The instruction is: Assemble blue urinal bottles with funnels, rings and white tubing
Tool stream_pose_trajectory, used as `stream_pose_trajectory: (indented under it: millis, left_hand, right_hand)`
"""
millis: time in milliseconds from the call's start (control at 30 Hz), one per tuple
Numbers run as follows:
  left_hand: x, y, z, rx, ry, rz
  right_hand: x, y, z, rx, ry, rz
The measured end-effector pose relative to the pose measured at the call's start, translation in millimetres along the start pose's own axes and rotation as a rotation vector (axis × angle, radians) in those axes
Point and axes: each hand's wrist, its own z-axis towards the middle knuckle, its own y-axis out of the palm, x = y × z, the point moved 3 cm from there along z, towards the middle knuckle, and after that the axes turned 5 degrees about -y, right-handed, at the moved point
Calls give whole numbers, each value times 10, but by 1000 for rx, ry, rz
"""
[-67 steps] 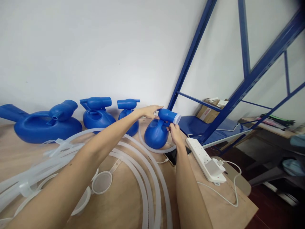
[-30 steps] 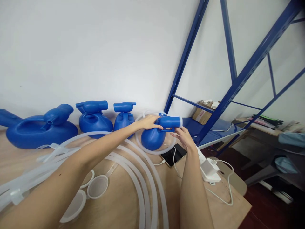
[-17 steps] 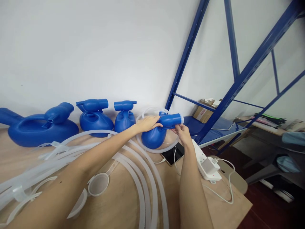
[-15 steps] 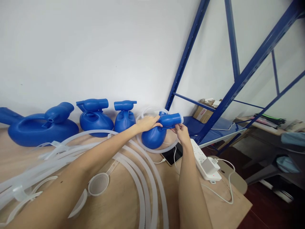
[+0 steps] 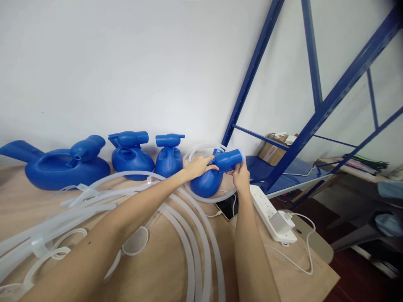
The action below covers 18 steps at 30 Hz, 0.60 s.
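A blue urinal bottle (image 5: 206, 184) stands near the wall, with a translucent hose (image 5: 201, 200) looped around it. Over its top lies a blue tube-shaped spout piece (image 5: 229, 158) with a translucent rim (image 5: 243, 155) at its right end. My left hand (image 5: 200, 166) is closed on the left end of this piece, its thumb side against the bottle. With fingers bent, my right hand (image 5: 241, 177) grips the rimmed end from below; some of its fingertips are hidden.
More blue urinal bottles (image 5: 67, 171) line the wall at left, each topped with a spout piece. Translucent hoses (image 5: 192, 247) and round caps (image 5: 136, 242) spread across the table. A phone (image 5: 227, 209), power strip (image 5: 263, 207) and blue metal rack (image 5: 252, 79) are at right.
The view has shifted slightly left, so everything appears a little further right. Both hands stay on the spout piece; my right-hand fingers have moved up closer around its rimmed end.
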Motion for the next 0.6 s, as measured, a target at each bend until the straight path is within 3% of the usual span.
stream_pose_trajectory:
  millis: [233,600]
  left_hand:
    - [45,-25,-67,17,-67,4]
    - [41,-62,-173,21,-86,2]
  right_hand:
    - [10,24,15,33,-49,-23]
    - [-39,7,26,-8,-61,193]
